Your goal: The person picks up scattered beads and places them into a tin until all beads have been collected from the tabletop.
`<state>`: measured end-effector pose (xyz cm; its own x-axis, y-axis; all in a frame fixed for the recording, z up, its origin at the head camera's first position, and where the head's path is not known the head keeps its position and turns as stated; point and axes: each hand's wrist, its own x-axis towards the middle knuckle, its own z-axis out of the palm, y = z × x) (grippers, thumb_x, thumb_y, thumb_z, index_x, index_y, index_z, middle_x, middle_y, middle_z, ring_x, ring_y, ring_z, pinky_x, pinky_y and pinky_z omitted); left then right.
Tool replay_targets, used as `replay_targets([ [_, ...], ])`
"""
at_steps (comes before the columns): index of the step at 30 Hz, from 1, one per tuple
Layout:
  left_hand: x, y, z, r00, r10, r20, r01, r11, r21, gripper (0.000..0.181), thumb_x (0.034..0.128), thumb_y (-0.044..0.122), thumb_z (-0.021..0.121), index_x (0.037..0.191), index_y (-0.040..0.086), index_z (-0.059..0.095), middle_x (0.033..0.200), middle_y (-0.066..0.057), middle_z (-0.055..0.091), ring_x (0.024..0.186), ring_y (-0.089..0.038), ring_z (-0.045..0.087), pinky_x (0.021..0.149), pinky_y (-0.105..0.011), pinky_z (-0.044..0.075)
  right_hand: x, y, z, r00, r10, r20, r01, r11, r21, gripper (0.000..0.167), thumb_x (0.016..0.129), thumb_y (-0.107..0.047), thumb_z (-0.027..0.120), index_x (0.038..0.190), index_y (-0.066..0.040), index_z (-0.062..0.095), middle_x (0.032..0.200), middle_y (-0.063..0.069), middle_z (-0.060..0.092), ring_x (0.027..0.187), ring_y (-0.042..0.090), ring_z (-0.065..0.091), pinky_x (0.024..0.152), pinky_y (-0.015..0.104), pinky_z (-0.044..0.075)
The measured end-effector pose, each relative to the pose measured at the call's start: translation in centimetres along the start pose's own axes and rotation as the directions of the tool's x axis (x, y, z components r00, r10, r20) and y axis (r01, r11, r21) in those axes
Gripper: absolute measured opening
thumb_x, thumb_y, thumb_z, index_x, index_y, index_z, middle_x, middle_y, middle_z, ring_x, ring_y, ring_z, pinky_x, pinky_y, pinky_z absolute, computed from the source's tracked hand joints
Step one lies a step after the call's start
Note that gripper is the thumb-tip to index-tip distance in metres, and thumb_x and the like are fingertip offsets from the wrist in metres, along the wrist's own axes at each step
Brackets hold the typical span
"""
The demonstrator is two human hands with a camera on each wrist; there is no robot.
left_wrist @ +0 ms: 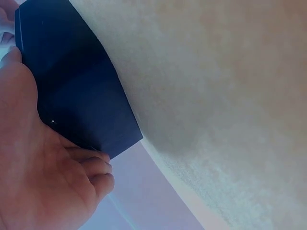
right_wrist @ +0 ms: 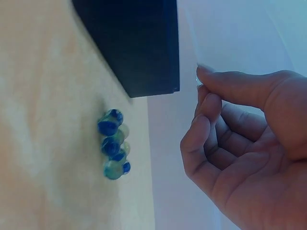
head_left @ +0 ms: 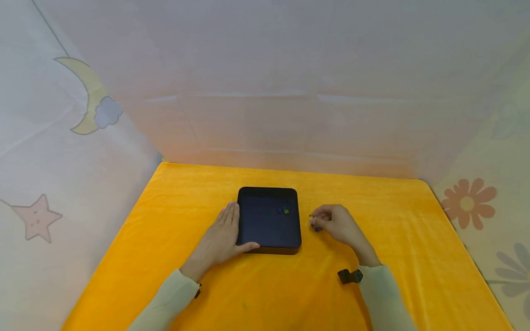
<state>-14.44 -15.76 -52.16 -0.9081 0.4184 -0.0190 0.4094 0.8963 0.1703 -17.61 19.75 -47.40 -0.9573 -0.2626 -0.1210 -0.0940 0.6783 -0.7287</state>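
Observation:
A black square tray stands on the yellow cloth, with a few small blue and yellowish marbles inside toward its right side. My left hand lies along the tray's left wall, fingers straight, thumb reaching over the near left corner. To the right of the tray, my right hand is above the cloth with thumb and forefinger pinched together. A small clear glint, likely a marble, shows at those fingertips, mostly hidden. Several blue and clear glass marbles sit clustered on the cloth beneath this hand.
A yellow cloth covers the table. Pale fabric walls with printed moon, star and flowers enclose its back and sides. Dark wrist straps are worn near the sleeves.

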Motion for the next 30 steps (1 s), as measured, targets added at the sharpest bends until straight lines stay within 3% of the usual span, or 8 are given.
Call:
replay_targets([
  [12, 0.0, 0.0, -0.2, 1.0, -0.002, 0.003, 0.002, 1.0, 0.002, 0.124, 0.0914, 0.089, 0.04, 0.165, -0.007, 0.013, 0.174, -0.027, 0.016, 0.165, -0.039, 0.017, 0.134, -0.051, 0.022, 0.5, -1.7, 0.3, 1.0, 0.0, -0.018, 0.001, 1.0, 0.029, 0.017, 0.1, -0.02, 0.073, 0.111, -0.007, 0.077, 0.104, 0.019, 0.077, 0.086, 0.029, 0.072, 0.064, 0.026, 0.057],
  [22, 0.1, -0.1, -0.1, 1.0, 0.004, 0.012, -0.004, 1.0, 0.006, 0.124, 0.0915, 0.089, 0.038, 0.165, -0.007, 0.011, 0.174, -0.027, 0.015, 0.165, -0.039, 0.015, 0.135, -0.051, 0.022, 1.1, -2.6, 0.8, 0.999, -0.028, -0.032, 0.028, 1.0, -0.006, 0.018, 0.1, -0.021, 0.073, 0.112, -0.009, 0.077, 0.098, 0.007, 0.077, 0.089, 0.029, 0.072, 0.069, 0.027, 0.058],
  [30, 0.1, -0.1, 0.1, 1.0, 0.001, 0.004, -0.001, 1.0, -0.007, 0.124, 0.0911, 0.089, 0.04, 0.165, -0.007, 0.014, 0.174, -0.027, 0.016, 0.165, -0.04, 0.016, 0.134, -0.052, 0.022, 1.4, -3.2, 1.2, 1.0, -0.026, -0.015, 0.026, 0.999, 0.038, 0.018, 0.101, -0.02, 0.072, 0.112, -0.007, 0.077, 0.104, 0.019, 0.077, 0.087, 0.034, 0.07, 0.064, 0.027, 0.056],
])
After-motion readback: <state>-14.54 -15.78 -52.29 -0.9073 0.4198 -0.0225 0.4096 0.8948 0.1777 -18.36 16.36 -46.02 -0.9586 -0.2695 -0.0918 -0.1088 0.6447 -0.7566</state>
